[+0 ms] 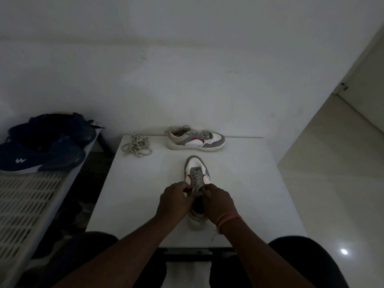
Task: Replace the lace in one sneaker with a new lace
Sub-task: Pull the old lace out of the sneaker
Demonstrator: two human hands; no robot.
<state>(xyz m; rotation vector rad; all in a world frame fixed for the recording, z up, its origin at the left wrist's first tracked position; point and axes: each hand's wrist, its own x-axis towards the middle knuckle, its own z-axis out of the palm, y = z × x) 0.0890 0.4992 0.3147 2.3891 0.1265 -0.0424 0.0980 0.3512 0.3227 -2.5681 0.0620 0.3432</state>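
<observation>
Dim, underexposed; glare spot on floor (344, 251); wide-angle bending at edges.

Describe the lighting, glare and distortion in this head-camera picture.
Head view: dim and underexposed, so the blue shoes at left lose detail; one bright glare spot on the glossy floor at lower right; wide-angle bending curves the table edges; both hands, left hand and right hand, on the near sneaker read dark, the fingers hard to separate.
</observation>
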